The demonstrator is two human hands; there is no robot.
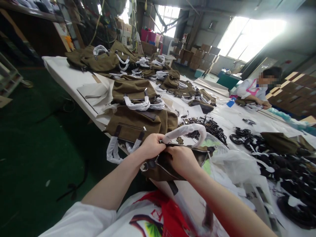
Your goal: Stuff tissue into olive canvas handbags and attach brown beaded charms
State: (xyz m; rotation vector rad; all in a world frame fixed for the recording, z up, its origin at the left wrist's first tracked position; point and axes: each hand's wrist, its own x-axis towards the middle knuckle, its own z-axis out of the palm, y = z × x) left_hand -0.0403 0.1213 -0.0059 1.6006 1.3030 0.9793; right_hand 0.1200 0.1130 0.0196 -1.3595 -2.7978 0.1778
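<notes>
An olive-brown handbag point(163, 169) with dark trim and a metal zip lies at the table edge in front of me. Its zip is open, and one handle point(185, 130), wrapped in white paper, arches up behind the opening. My left hand point(153, 145) is closed on the bag's far rim, by the base of that handle. Close beside it, my right hand point(181, 159) has curled fingers at the opening, pinching the rim; its fingertips are partly hidden. A metal ring point(144, 167) hangs at the bag's left end.
More olive bags point(133, 90) with wrapped handles cover the table's left side. Dark metal chains and clips point(209, 126) lie behind my bag. Clear plastic point(237, 164) and coiled black straps point(283, 164) are to the right. Another person point(254, 87) handles a bag across the table.
</notes>
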